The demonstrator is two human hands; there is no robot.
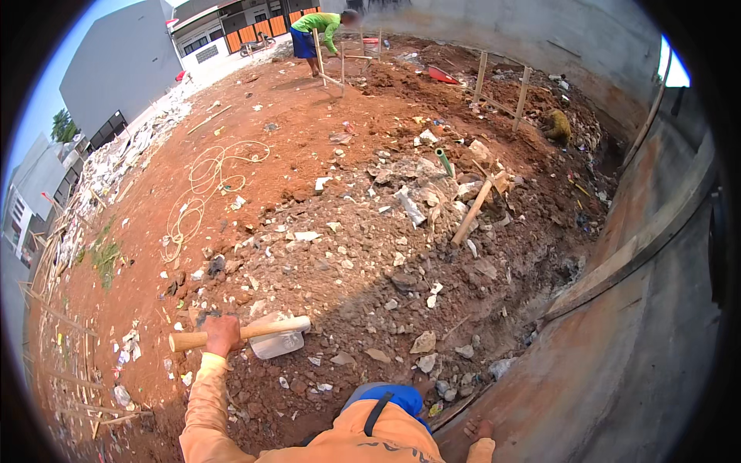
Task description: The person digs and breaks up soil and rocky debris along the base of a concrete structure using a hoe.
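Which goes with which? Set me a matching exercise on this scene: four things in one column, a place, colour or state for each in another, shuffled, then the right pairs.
Things
1. Hoe
2. Pale cord
3. The wearer's right hand
4. The other person's shirt

Places, colours, states
A. Bright green
B. Gripped in the wearer's left hand
C. Close to the wall at the lower right
D. Lying in loose loops on the reddish soil

Right pairs
1-B
2-D
3-C
4-A
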